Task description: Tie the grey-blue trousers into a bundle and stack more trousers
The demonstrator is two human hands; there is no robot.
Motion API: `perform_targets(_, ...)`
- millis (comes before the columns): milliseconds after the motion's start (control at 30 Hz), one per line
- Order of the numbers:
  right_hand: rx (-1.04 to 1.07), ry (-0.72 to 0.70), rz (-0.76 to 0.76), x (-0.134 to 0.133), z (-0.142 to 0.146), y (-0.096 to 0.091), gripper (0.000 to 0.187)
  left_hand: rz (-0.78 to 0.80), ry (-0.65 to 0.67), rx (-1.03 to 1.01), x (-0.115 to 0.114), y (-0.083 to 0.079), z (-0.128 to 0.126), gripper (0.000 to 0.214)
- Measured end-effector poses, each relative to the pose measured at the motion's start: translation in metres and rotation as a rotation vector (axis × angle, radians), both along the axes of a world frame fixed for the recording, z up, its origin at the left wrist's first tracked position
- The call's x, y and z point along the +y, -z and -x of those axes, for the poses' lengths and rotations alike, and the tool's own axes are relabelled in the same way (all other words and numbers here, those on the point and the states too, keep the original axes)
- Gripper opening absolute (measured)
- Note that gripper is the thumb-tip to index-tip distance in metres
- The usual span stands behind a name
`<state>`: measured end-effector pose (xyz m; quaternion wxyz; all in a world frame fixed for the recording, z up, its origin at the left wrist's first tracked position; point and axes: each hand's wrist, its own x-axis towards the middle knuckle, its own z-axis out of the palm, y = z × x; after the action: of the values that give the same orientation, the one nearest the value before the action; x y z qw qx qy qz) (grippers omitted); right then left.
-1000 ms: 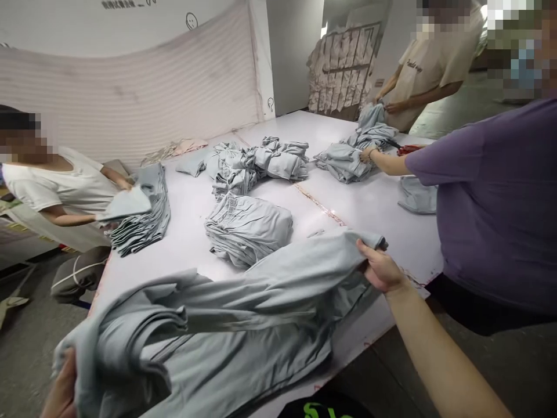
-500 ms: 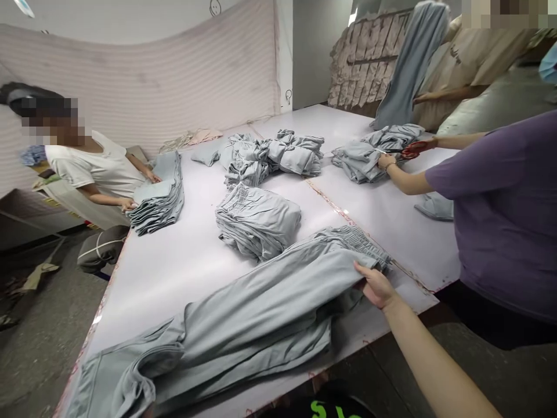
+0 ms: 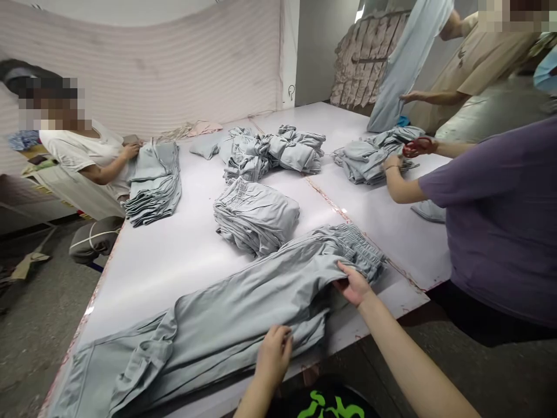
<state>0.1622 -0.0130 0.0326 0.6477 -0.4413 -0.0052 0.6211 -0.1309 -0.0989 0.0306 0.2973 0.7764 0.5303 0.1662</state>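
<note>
Grey-green trousers with a gathered elastic waistband lie lengthwise along the near side of the table, one leg end crumpled at the left. My right hand grips their near upper edge close to the waistband, thumb on top and the other fingers partly hidden under the cloth. My left hand is at the trousers' near edge, fingers loosely bent and thumb apart, with nothing visible between them. Just beyond the trousers sits a stack of folded trousers.
The white table holds more grey-green piles. At left, a person in white stands by a layered stack. At right, a person in purple holds red-handled scissors near a pile. Behind, another person lifts trousers.
My left hand has come into view at the trousers' near edge. My right hand has shifted slightly left and nearer, still gripping the cloth. The crumpled leg end has flattened somewhat.
</note>
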Motion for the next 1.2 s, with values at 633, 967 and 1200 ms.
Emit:
perform_targets(633,-0.356,0.025,-0.133,0.035,-0.031,-0.054,0.019,-0.074,0.212,0.081,0.042,-0.054,-0.016,0.027)
perform_targets(967,-0.368,0.145,-0.038,0.000,-0.063,0.018,0.016,0.230,0.397,0.453,0.023,0.034,-0.046,0.026)
perform_targets(1200,-0.548,0.061,-0.019,0.009,-0.086,0.020,0.033,0.172,0.369,0.384,0.021,0.063,-0.047,0.014)
